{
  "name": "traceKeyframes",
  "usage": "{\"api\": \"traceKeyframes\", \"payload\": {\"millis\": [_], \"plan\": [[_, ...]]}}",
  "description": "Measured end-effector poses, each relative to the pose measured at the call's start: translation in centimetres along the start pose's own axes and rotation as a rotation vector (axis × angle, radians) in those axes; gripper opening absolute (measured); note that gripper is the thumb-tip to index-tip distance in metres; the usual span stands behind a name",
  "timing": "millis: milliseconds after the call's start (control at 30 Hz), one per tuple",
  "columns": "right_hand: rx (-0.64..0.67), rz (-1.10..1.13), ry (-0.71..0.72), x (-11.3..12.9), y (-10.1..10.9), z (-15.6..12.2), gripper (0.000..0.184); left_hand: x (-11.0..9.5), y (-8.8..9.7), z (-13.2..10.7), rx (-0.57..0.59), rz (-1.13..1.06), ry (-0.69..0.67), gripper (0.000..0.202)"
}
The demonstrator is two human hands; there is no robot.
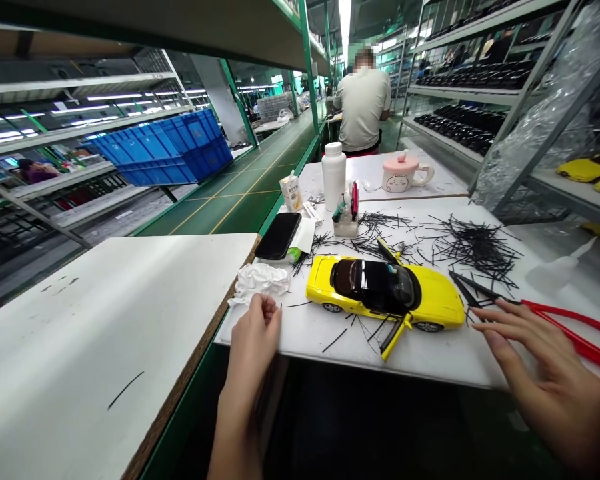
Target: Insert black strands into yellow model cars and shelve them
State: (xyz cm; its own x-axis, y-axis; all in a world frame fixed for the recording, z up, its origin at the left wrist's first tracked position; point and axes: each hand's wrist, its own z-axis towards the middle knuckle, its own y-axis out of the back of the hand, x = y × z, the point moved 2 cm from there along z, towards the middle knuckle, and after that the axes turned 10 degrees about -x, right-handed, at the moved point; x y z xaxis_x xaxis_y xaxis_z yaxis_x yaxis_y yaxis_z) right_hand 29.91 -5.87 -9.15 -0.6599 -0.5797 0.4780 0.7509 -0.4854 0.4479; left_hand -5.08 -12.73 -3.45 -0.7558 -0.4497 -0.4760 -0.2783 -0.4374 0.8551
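A yellow toy car (387, 293) with a black roof stands on the white work table, both doors swung out. My left hand (254, 330) is at the table's front left edge with its fingers curled. What those fingers hold, if anything, is hidden. Just beyond it lies a crumpled white tissue (263, 281). To the right of the car's nose, my right hand (545, 373) has its fingers stretched out and apart. Beside those fingers lie red-handled pliers (570, 320), partly covered by the hand. A loose pile of thin black strips (480, 248) lies behind the pliers.
A black phone (279, 236), white bottle (334, 177), small tool holder (347, 223) and pink-lidded mug (404, 173) stand behind the car. Left runs a green conveyor (250, 187) with blue crates (165, 150). Another person (363, 107) sits ahead. Shelves (460, 97) rise at right.
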Motion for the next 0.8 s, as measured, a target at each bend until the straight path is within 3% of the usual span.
{"api": "traceKeyframes", "payload": {"millis": [67, 100, 233, 333, 400, 600, 700, 800], "plan": [[-0.101, 0.058, 0.028, 1.6, 0.2, 0.1, 0.013, -0.4, 0.1, -1.1, 0.032, -0.286, -0.01, 0.01], [-0.088, 0.107, 0.037, 2.6, 0.2, 0.3, 0.015, -1.1, 0.2, -1.8, 0.053, -0.418, -0.032, 0.01], [0.27, 0.391, -0.035, 7.8, -1.1, 1.2, 0.029, -5.1, 0.2, -5.3, 0.314, -0.682, -0.139, 0.007], [0.45, 0.603, -0.1, 10.3, -2.4, 1.6, 0.018, -7.3, -0.3, -6.9, 0.453, -0.717, -0.254, 0.002], [0.463, 0.672, -0.144, 10.7, -3.0, 1.5, 0.01, -7.8, -0.9, -7.2, 0.495, -0.72, -0.292, 0.002], [0.412, 0.719, -0.143, 10.0, -3.2, 1.1, 0.011, -7.5, -2.6, -7.1, 0.581, -0.751, -0.303, 0.005], [0.385, 0.692, -0.094, 9.7, -2.4, 1.7, 0.011, -6.7, -2.3, -6.1, 0.506, -0.716, -0.292, 0.007], [0.321, 0.587, -0.11, 8.1, -1.5, 2.5, 0.012, -4.0, -1.2, -3.4, 0.233, -0.599, -0.209, 0.012]]}}
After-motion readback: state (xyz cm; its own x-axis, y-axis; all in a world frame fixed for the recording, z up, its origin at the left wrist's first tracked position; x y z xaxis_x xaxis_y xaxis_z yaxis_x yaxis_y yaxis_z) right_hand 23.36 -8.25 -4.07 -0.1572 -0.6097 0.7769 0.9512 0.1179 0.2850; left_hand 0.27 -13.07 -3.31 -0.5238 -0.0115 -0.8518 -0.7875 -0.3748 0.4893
